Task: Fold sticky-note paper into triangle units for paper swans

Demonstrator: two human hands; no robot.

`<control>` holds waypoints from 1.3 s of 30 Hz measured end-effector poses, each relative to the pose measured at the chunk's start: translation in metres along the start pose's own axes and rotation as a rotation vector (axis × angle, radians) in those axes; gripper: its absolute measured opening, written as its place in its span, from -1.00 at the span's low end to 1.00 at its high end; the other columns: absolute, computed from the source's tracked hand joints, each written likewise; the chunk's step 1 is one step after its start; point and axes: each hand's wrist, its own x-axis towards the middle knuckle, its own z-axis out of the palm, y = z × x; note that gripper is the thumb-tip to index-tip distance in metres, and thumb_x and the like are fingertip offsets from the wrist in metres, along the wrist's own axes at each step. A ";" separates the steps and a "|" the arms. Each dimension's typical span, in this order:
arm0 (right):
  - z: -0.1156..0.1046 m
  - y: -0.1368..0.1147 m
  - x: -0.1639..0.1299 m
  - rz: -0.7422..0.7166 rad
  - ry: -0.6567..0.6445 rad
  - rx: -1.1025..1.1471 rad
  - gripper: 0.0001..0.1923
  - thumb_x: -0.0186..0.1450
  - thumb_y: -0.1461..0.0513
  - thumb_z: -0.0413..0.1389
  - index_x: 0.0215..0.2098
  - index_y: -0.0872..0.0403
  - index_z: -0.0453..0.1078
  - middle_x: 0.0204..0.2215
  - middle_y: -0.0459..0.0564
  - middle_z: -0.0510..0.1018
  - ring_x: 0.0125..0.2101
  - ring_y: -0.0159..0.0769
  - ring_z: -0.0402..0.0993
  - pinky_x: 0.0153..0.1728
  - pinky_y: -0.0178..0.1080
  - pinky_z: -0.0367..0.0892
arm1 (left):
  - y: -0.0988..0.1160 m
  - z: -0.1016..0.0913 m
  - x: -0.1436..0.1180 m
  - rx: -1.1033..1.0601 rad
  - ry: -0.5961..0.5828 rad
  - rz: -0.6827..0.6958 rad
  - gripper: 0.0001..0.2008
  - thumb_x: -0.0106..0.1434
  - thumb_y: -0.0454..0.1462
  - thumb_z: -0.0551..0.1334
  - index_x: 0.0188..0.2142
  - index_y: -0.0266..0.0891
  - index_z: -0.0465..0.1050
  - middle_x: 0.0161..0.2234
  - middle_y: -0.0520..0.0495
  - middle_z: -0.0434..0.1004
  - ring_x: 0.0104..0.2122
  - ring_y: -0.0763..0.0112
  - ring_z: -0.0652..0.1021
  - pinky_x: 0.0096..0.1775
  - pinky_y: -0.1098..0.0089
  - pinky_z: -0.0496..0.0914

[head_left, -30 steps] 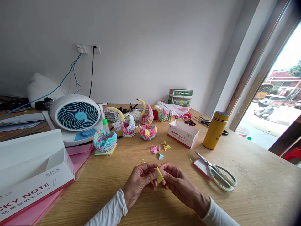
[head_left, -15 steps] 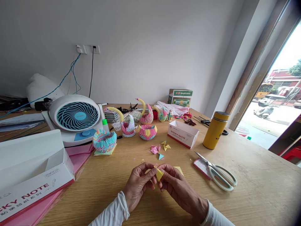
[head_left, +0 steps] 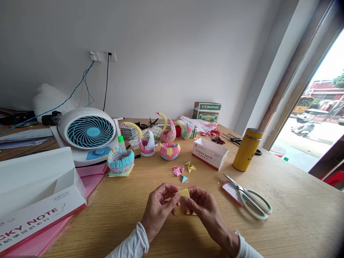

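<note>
- Head view: left hand (head_left: 158,209) and right hand (head_left: 202,208) meet over the near middle of the table (head_left: 295,215), fingertips of both pinching one small yellow paper (head_left: 183,192) held just above the wood.
- Left fingers curl inward, thumb toward the paper; the right hand mirrors it, knuckles up, and both white sleeves angle in from the bottom edge.
- Bare wood lies around the hands on every side, widest to the left, toward the big box (head_left: 40,211).
- Folded pieces (head_left: 182,170), pink, yellow and blue, lie just beyond the hands.
- Scissors (head_left: 248,196) rest on a pink pad to the right, near but apart from the right hand.
- Farther back stand a small box (head_left: 209,154), a yellow flask (head_left: 247,149) and paper swans (head_left: 168,141).
- Fan (head_left: 90,134) stands at back left; the table's right edge runs along the window.
</note>
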 end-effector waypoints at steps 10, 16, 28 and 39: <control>-0.008 0.003 0.001 -0.031 0.031 -0.065 -0.61 -0.02 -0.01 0.38 -0.46 0.13 0.47 -0.63 -0.08 0.52 -0.62 -0.40 0.36 -0.61 -0.38 0.20 | 0.004 -0.001 -0.003 0.209 0.018 0.053 -0.83 0.05 -0.18 0.39 -0.37 -0.22 0.62 -0.47 -0.09 0.60 -0.53 0.35 0.54 -0.56 0.47 0.44; -0.007 -0.001 0.001 -0.014 0.016 -0.074 -0.60 0.07 -0.05 0.31 -0.42 0.14 0.48 -0.60 -0.06 0.53 -0.63 -0.44 0.33 -0.61 -0.39 0.20 | 0.002 -0.002 0.000 0.145 0.018 -0.026 -0.79 0.04 -0.15 0.39 -0.41 -0.26 0.61 -0.51 -0.11 0.61 -0.51 0.31 0.57 -0.58 0.49 0.40; -0.016 -0.002 0.001 -0.069 -0.002 -0.396 -0.67 0.10 0.01 0.30 -0.50 0.12 0.50 -0.65 -0.08 0.51 -0.61 -0.34 0.41 -0.55 -0.34 0.27 | -0.002 -0.009 0.004 0.295 -0.087 -0.009 -0.76 0.07 -0.13 0.38 -0.39 -0.29 0.57 -0.44 -0.05 0.54 -0.54 0.46 0.47 -0.52 0.50 0.35; -0.035 -0.022 0.004 -0.219 0.135 -0.571 -0.68 0.27 0.01 0.14 -0.25 0.10 0.48 -0.45 0.02 0.57 -0.53 -0.28 0.49 -0.52 -0.30 0.39 | 0.004 -0.010 0.006 -0.297 -0.091 -0.345 -0.68 0.03 -0.16 0.43 -0.33 -0.29 0.43 -0.37 -0.05 0.64 -0.54 0.54 0.57 -0.56 0.61 0.32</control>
